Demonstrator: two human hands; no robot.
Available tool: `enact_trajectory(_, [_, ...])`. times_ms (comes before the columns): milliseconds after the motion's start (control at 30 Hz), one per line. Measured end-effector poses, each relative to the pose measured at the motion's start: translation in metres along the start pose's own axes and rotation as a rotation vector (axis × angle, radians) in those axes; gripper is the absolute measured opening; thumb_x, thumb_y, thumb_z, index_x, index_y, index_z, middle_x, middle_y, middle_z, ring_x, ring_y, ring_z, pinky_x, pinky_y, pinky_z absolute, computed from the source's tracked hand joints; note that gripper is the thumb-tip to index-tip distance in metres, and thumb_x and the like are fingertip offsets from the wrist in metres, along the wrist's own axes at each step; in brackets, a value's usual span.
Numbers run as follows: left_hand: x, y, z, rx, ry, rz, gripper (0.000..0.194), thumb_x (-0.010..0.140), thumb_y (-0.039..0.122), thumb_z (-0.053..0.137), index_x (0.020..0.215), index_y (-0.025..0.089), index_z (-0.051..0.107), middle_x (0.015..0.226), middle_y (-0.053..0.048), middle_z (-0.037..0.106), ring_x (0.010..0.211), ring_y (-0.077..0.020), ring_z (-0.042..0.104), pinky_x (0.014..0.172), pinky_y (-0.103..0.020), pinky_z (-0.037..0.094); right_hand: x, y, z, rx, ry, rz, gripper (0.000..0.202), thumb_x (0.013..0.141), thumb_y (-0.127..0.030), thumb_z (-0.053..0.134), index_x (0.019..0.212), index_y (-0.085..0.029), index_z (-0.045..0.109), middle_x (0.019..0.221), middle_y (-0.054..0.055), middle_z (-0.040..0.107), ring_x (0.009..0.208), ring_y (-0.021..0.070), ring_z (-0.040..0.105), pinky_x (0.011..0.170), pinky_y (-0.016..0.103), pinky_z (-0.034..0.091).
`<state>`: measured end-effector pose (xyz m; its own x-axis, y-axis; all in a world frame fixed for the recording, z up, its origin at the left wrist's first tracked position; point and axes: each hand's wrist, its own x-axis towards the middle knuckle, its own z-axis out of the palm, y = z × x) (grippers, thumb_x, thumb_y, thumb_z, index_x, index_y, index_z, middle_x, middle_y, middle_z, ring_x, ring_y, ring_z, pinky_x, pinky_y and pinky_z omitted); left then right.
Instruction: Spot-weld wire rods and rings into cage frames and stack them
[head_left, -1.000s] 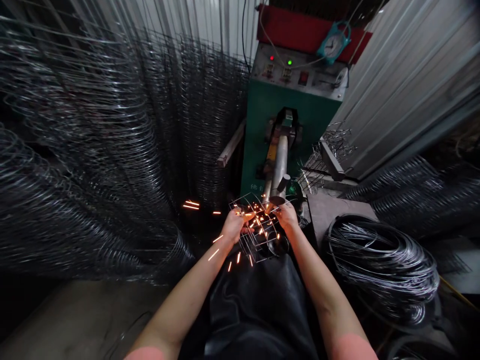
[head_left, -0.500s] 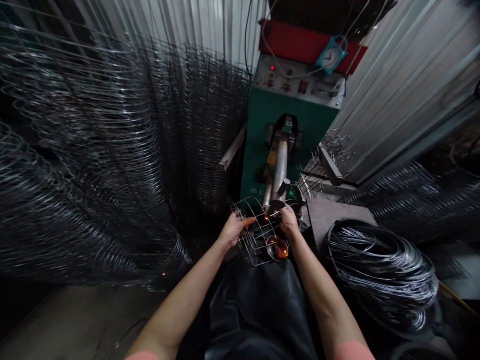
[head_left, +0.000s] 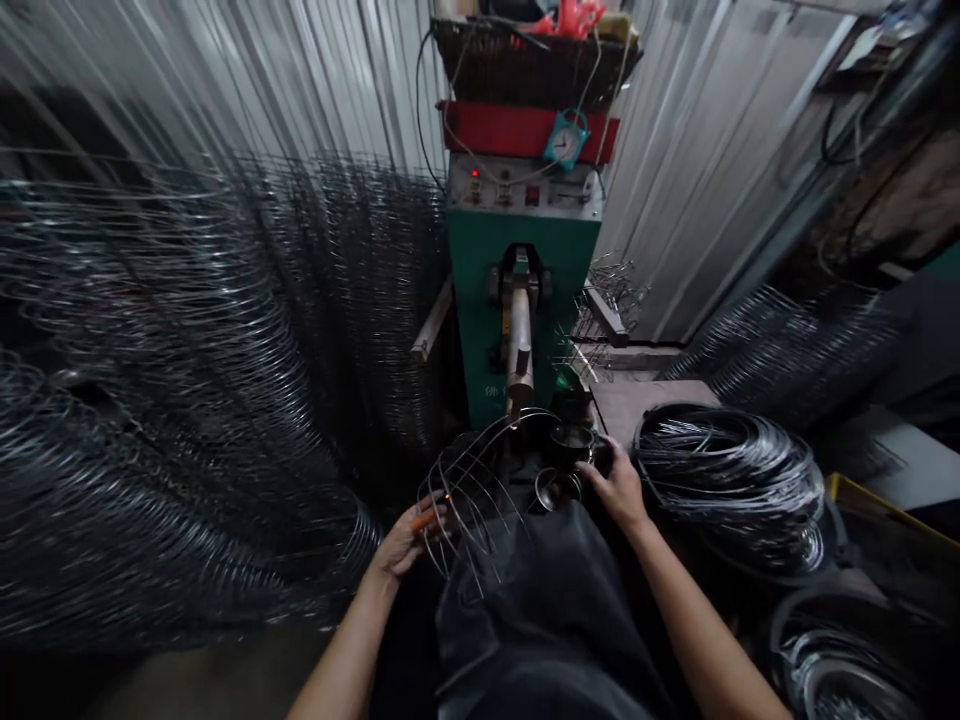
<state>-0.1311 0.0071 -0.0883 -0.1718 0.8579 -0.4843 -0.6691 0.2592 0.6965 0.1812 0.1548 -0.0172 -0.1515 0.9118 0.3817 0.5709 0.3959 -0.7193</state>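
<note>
My left hand [head_left: 409, 538] is closed at the near-left side of a curved wire frame [head_left: 469, 470]. An orange piece [head_left: 424, 520] shows at its fingers; whether it is a tool handle or a finger cover I cannot make out. The frame's far end reaches up to the tip of the metal welding arm [head_left: 519, 345] on a green machine [head_left: 487, 290]. My right hand [head_left: 621, 488] is off the frame, thumb and fingers apart, beside a small round metal cup [head_left: 572, 440]. A second metal cup [head_left: 557, 490] stands nearer my dark apron [head_left: 540, 610].
Tall stacks of wire rings [head_left: 247, 330] fill the left side. A coil of wire [head_left: 731, 480] lies at the right, with another coil [head_left: 847, 660] below it. Bars [head_left: 606, 315] stick out from the machine. A blue clock [head_left: 566, 140] hangs on its red top.
My right hand has let go of the wire frame and moved right and down. The frame has turned and swung left and down with my left hand. The orange glow at the welding tip has gone.
</note>
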Motion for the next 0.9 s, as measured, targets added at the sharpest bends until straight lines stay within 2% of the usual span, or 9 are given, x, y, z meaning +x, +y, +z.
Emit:
enact_trajectory(133, [-0.001,-0.018,-0.007,0.015,-0.01,0.016,0.049,0.061,0.012,0.073,0.104,0.015,0.052,0.073,0.0,0.062,0.058,-0.0108,0.06,0.061,-0.028,0.054,0.015,0.024,0.017,-0.043,-0.132,-0.009,0.071,0.065,-0.038,0.067,0.129,-0.019,0.042,0.128,0.013,0.05,0.12,0.0271,0.044,0.1,0.044,0.034])
enact_trajectory(300, [0.0,-0.02,0.002,0.056,-0.131,0.056,0.062,0.057,0.018,0.078,0.112,0.017,0.05,0.073,0.002,0.06,0.056,-0.0102,0.058,0.058,-0.028,0.054,0.026,0.028,0.048,0.103,-0.166,0.1,0.063,0.061,-0.03,0.069,0.121,-0.02,0.051,0.12,0.011,0.057,0.116,0.0266,0.049,0.099,0.044,0.035])
enact_trajectory(367, [-0.006,-0.016,-0.001,0.056,-0.141,0.067,0.064,0.056,0.019,0.078,0.114,0.019,0.05,0.076,0.002,0.06,0.057,-0.0095,0.058,0.057,-0.027,0.054,0.026,0.025,0.041,0.23,-0.182,0.143,0.048,0.063,-0.031,0.068,0.109,-0.021,0.059,0.107,0.007,0.064,0.106,0.0249,0.056,0.095,0.044,0.039])
enact_trajectory(467, [-0.019,-0.012,-0.011,0.036,-0.153,0.057,0.067,0.056,0.021,0.078,0.117,0.021,0.051,0.081,0.0,0.061,0.059,-0.0094,0.058,0.055,-0.024,0.053,0.018,0.015,0.014,0.395,-0.307,0.148,0.035,0.064,-0.035,0.068,0.095,-0.019,0.066,0.092,0.004,0.069,0.092,0.0226,0.061,0.089,0.041,0.044])
enact_trajectory(567, [-0.03,-0.014,-0.018,-0.012,-0.191,0.057,0.068,0.057,0.03,0.077,0.119,0.021,0.052,0.081,-0.001,0.061,0.055,-0.0081,0.056,0.049,-0.02,0.05,0.006,-0.007,-0.017,0.458,-0.346,0.088,0.031,0.064,-0.036,0.07,0.091,-0.021,0.069,0.087,0.003,0.07,0.084,0.0215,0.063,0.083,0.038,0.047])
enact_trajectory(633, [-0.034,-0.016,-0.019,-0.032,-0.248,0.071,0.068,0.058,0.035,0.076,0.12,0.02,0.051,0.085,-0.003,0.062,0.057,-0.0085,0.056,0.051,-0.021,0.051,-0.003,-0.031,-0.032,0.465,-0.231,-0.021,0.023,0.069,-0.035,0.066,0.088,-0.023,0.069,0.086,0.003,0.07,0.082,0.0207,0.063,0.079,0.036,0.049])
enact_trajectory(733, [-0.038,-0.008,-0.016,0.027,-0.306,0.087,0.073,0.057,0.035,0.076,0.123,0.018,0.049,0.102,-0.01,0.062,0.082,-0.019,0.062,0.071,-0.032,0.053,-0.011,-0.076,-0.046,0.396,-0.071,-0.275,0.016,0.078,-0.032,0.058,0.086,-0.024,0.069,0.082,0.003,0.069,0.077,0.0188,0.063,0.073,0.033,0.05])
enact_trajectory(800, [-0.044,0.009,-0.009,0.138,-0.206,0.144,0.077,0.056,0.032,0.077,0.125,0.018,0.045,0.113,-0.013,0.058,0.101,-0.0257,0.058,0.083,-0.038,0.048,-0.013,-0.105,-0.05,0.3,-0.077,-0.431,0.016,0.08,-0.03,0.056,0.089,-0.025,0.068,0.078,0.003,0.068,0.071,0.017,0.062,0.067,0.03,0.05])
enact_trajectory(900, [-0.068,0.045,0.016,0.336,0.026,0.428,0.08,0.058,0.025,0.077,0.13,0.023,0.041,0.117,-0.01,0.056,0.11,-0.0245,0.053,0.093,-0.037,0.042,-0.014,-0.136,-0.047,0.178,-0.16,-0.605,0.017,0.082,-0.029,0.054,0.092,-0.025,0.067,0.075,0.003,0.066,0.066,0.0152,0.06,0.062,0.027,0.05])
